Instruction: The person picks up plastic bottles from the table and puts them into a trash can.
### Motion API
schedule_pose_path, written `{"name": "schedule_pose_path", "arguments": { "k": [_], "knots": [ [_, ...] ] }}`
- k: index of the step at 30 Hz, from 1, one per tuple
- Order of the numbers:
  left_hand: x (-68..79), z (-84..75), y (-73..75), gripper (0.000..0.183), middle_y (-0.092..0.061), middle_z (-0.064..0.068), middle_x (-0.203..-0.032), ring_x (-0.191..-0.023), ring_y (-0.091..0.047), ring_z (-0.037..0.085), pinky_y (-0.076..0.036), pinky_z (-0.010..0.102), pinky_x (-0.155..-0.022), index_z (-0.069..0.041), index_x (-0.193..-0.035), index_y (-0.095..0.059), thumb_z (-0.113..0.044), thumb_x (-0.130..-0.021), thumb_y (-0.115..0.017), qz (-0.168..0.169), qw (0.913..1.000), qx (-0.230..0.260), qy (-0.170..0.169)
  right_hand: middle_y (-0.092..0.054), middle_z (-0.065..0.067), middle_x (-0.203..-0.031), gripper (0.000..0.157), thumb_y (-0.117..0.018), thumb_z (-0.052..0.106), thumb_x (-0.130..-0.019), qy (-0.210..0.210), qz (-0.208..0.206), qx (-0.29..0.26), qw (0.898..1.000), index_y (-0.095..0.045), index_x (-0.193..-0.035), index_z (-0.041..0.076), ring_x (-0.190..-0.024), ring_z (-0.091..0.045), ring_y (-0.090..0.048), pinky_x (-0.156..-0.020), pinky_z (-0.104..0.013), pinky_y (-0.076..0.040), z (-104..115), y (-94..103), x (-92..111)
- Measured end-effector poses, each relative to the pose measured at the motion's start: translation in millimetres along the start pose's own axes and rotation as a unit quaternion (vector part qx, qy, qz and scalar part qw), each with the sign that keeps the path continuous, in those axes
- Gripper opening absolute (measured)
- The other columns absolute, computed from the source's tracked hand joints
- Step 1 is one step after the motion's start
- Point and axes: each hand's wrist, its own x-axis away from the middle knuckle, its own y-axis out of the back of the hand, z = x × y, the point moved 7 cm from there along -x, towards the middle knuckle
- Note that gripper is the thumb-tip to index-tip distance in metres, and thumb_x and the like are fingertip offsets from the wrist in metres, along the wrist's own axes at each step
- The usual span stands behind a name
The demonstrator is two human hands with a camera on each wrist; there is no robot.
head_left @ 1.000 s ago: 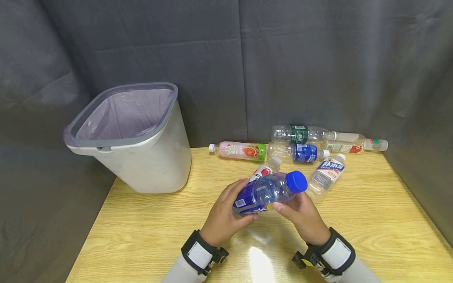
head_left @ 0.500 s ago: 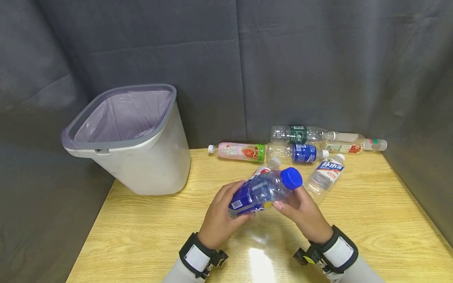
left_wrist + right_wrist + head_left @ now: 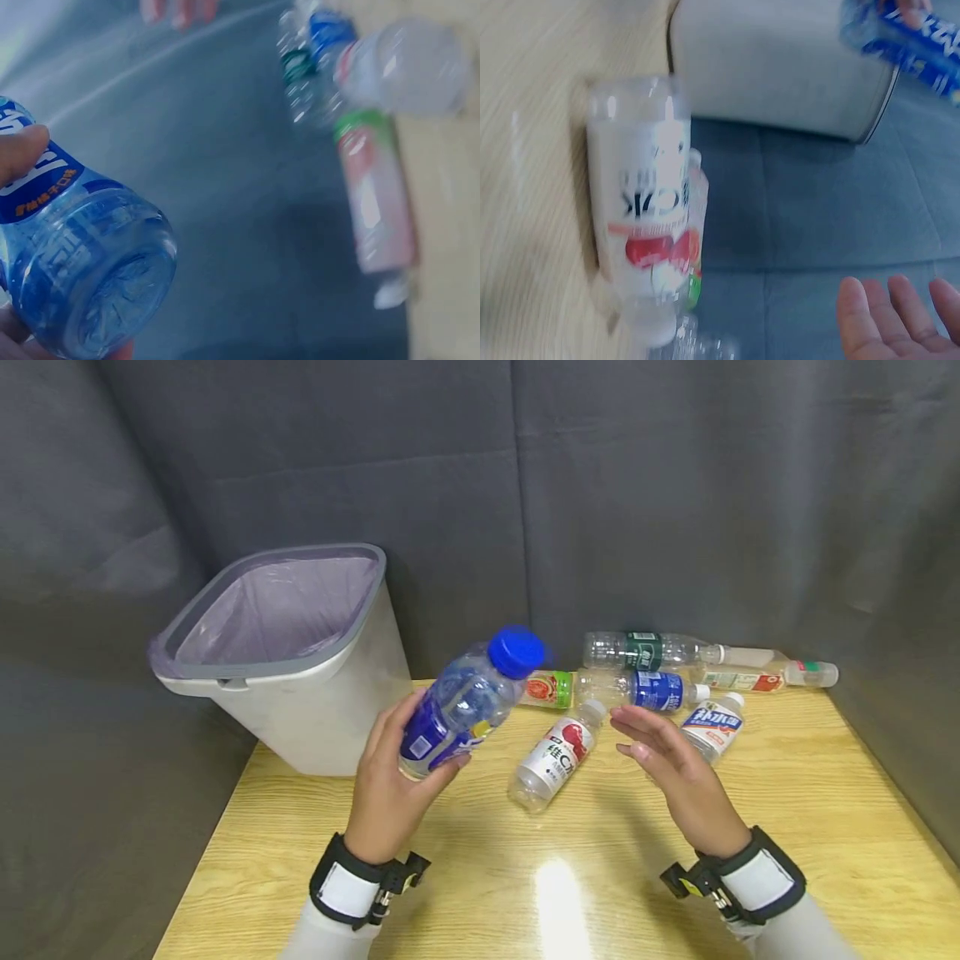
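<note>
My left hand [image 3: 393, 785] grips a clear plastic bottle [image 3: 468, 702] with a blue cap and blue label, tilted with its cap up and to the right. In the left wrist view the thumb lies across the label of this blue-labelled bottle [image 3: 97, 240], its base towards the camera. My right hand [image 3: 682, 772] holds nothing; its fingers are extended above the table, also seen in the right wrist view. Between the hands lies a white-labelled bottle [image 3: 558, 756] with a red fruit picture. Just beyond the right hand is a bottle with a white and blue label [image 3: 712, 727].
A white bin [image 3: 330, 718] with a grey rim and purple liner stands at the left. Along the dark curtain [image 3: 637, 510] at the back lie a green-labelled bottle [image 3: 645, 650], a blue-labelled bottle [image 3: 658, 691], a pink and green bottle [image 3: 551, 689] and a beige-labelled bottle [image 3: 738, 678].
The right hand has let go of the blue-capped bottle and moved right. My left hand has carried the bottle left and up towards the bin, uncovering the white-labelled bottle.
</note>
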Motion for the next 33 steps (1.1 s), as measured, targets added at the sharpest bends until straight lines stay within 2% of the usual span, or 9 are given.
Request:
{"name": "schedule_pose_path", "arguments": {
  "k": [6, 11, 15, 20, 23, 27, 30, 33],
  "knots": [
    [-17.9, -6.5, 52.7, 0.092, -0.047, -0.001, -0.128, -0.114, -0.047, 0.018, -0.04, 0.043, -0.094, -0.025, -0.142, -0.038, -0.012, -0.065, -0.087, -0.072, 0.997, -0.006, -0.03, -0.043, -0.013, -0.137, 0.038, -0.042, 0.008, -0.102, -0.034, -0.02, 0.045, 0.998, -0.039, -0.139, 0.005, -0.125, -0.033, -0.038, -0.097, -0.024, -0.039, -11, 17.1, 2],
    [-32.7, -9.2, 96.4, 0.089, -0.05, 0.006, -0.125, -0.11, -0.047, 0.022, -0.04, 0.044, -0.09, -0.02, -0.14, -0.042, -0.012, -0.064, -0.087, -0.118, 0.9902, -0.056, -0.049, -0.046, -0.007, -0.136, 0.036, -0.044, 0.017, -0.103, -0.058, -0.042, 0.093, 0.993, -0.043, -0.138, 0.01, -0.125, -0.025, -0.04, -0.097, -0.017, -0.036, -24, 28.7, 2],
    [-42.9, -7.4, 130.1, 0.088, -0.051, 0.004, -0.125, -0.109, -0.047, 0.02, -0.04, 0.041, -0.09, -0.022, -0.138, -0.045, -0.011, -0.062, -0.088, -0.154, 0.9842, -0.083, -0.029, -0.047, -0.007, -0.135, 0.036, -0.046, 0.018, -0.102, -0.062, -0.06, 0.124, 0.989, -0.045, -0.136, 0.009, -0.124, -0.024, -0.041, -0.095, -0.015, -0.035, -31, 38.6, 2],
    [-60.3, -2.1, 164.0, 0.083, -0.05, -0.001, -0.126, -0.111, -0.046, 0.014, -0.039, 0.03, -0.092, -0.028, -0.138, -0.044, -0.016, -0.068, -0.086, -0.18, 0.979, -0.094, 0.014, -0.047, -0.006, -0.135, 0.036, -0.046, 0.02, -0.102, -0.073, -0.072, 0.146, 0.984, -0.044, -0.137, 0.009, -0.123, -0.024, -0.041, -0.094, -0.012, -0.035, -35, 49.1, 5],
    [-74.3, 10.3, 178.8, 0.077, -0.049, 0.0, -0.126, -0.111, -0.046, 0.014, -0.04, 0.029, -0.093, -0.027, -0.138, -0.042, -0.02, -0.073, -0.082, -0.184, 0.9776, -0.091, 0.046, -0.047, -0.007, -0.135, 0.037, -0.046, 0.021, -0.102, -0.077, -0.078, 0.155, 0.982, -0.044, -0.137, 0.008, -0.123, -0.024, -0.041, -0.093, -0.012, -0.035, -36, 53.4, 8],
    [-89.8, 43.5, 193.0, 0.075, -0.045, 0.001, -0.131, -0.117, -0.044, 0.015, -0.039, 0.039, -0.099, -0.029, -0.141, -0.037, -0.028, -0.078, -0.078, -0.163, 0.9771, -0.092, 0.101, -0.047, -0.01, -0.134, 0.037, -0.046, 0.02, -0.102, -0.08, -0.088, 0.155, 0.981, -0.044, -0.136, 0.006, -0.122, -0.022, -0.042, -0.092, -0.012, -0.035, -41, 57.2, 9],
    [-97.3, 65.9, 196.2, 0.076, -0.042, 0.002, -0.136, -0.123, -0.041, 0.017, -0.036, 0.046, -0.101, -0.031, -0.143, -0.032, -0.035, -0.081, -0.075, -0.135, 0.9761, -0.099, 0.139, -0.047, -0.01, -0.134, 0.037, -0.047, 0.019, -0.102, -0.081, -0.097, 0.16, 0.979, -0.045, -0.136, 0.005, -0.121, -0.02, -0.044, -0.092, -0.012, -0.036, -44, 61.3, 10],
    [-103.1, 76.0, 198.6, 0.077, -0.04, 0.002, -0.139, -0.124, -0.039, 0.018, -0.034, 0.048, -0.101, -0.03, -0.144, -0.03, -0.041, -0.081, -0.073, -0.12, 0.9733, -0.111, 0.161, -0.048, -0.007, -0.133, 0.036, -0.047, 0.019, -0.101, -0.082, -0.104, 0.168, 0.977, -0.045, -0.135, 0.005, -0.12, -0.017, -0.045, -0.091, -0.011, -0.036, -46, 64.3, 11]
  ]
}}
